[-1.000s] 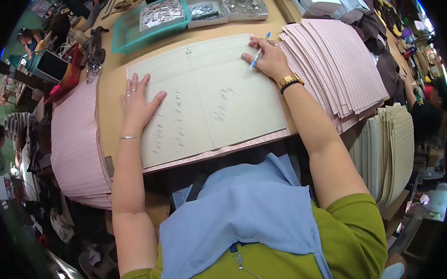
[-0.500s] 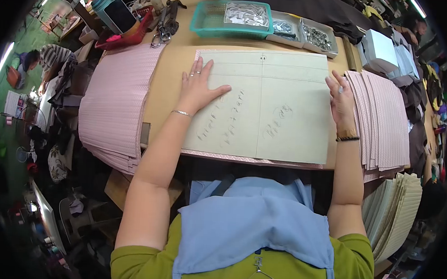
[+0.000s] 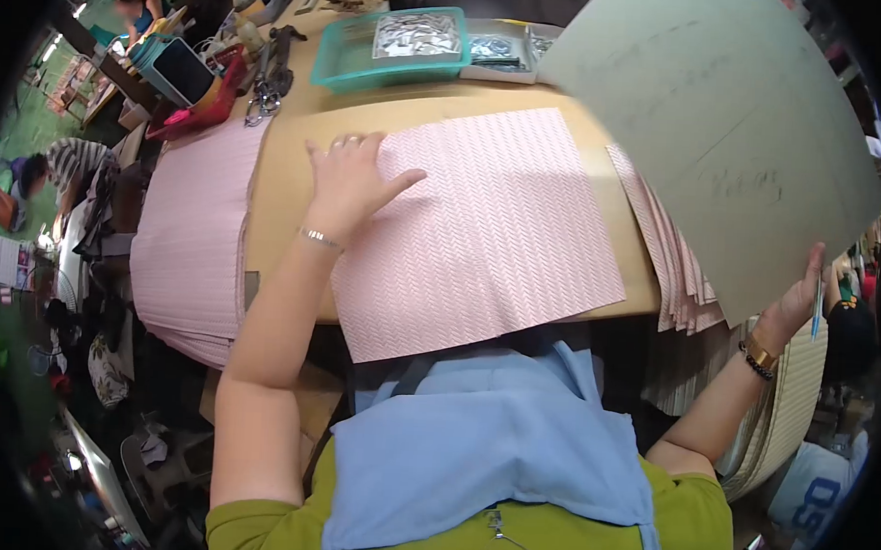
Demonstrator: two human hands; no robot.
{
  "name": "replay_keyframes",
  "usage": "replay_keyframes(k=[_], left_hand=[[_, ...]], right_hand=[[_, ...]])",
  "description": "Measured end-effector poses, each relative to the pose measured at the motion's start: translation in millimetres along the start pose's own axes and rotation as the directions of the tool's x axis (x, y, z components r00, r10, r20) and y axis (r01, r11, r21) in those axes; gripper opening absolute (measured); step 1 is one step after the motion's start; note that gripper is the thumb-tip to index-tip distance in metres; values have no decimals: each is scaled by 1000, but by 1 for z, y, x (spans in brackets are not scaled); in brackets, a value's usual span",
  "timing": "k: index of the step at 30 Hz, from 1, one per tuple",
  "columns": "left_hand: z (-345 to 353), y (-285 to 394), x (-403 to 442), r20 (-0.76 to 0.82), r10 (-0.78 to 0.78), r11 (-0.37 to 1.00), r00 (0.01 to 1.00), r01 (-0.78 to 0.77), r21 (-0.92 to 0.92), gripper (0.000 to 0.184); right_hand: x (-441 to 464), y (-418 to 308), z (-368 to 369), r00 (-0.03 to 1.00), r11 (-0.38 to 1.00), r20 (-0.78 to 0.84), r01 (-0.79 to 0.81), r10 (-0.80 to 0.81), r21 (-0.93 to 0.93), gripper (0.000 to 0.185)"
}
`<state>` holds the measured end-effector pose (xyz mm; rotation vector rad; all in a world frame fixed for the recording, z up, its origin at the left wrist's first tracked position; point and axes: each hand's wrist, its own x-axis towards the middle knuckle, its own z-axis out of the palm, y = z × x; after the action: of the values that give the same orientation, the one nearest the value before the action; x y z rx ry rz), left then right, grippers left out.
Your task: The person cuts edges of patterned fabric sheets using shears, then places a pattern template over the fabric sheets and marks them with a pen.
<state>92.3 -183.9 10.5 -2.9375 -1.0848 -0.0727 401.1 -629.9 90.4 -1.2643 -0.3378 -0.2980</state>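
A pink sheet with a woven chevron pattern (image 3: 482,218) lies slightly turned on the tabletop, its lower edge past the table's front. My left hand (image 3: 351,188) rests on its upper left edge, thumb stretched out over the sheet and fingers apart. Up at the right, my right hand (image 3: 791,308) grips a large grey-green card template (image 3: 703,119) by its lower right edge. Faint handwriting shows on the card, which is raised and tilted. A blue pen (image 3: 817,309) is also in my right hand, pointing down.
Pink sheets are stacked on the left (image 3: 192,235) and on the right (image 3: 653,245). At the back stand a teal basket (image 3: 337,64), a tray of metal parts (image 3: 496,73) and scissors (image 3: 263,100). A red basket (image 3: 228,79) is at back left. Other people sit at far left.
My right hand has lifted the card template off the pink sheet and swung it up to the right. The pink sheet beneath is uncovered and turned. My left hand has shifted slightly left.
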Motion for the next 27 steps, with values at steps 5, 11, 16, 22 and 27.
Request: replay_keyframes(k=[5,11,16,22,27], left_hand=[[34,23,37,-125,124,949,984,-155,-275,66],[-10,-2,23,186,24,483,982,152,-863,44],[-5,-48,-38,-34,-356,-25,934,-46,-999,46],[17,10,-130,681,367,76,634,709,-701,45],[-28,22,-117,505,589,357,631,357,-863,36]], right_hand=[[-5,6,-3,974,984,-159,171,-161,53,42],[-10,7,-13,963,994,-250,109,-98,29,43],[-2,0,-21,974,994,-210,93,-78,62,41],[11,18,-21,977,982,-190,127,-100,139,42],[4,13,-5,984,990,-170,68,-46,124,41]])
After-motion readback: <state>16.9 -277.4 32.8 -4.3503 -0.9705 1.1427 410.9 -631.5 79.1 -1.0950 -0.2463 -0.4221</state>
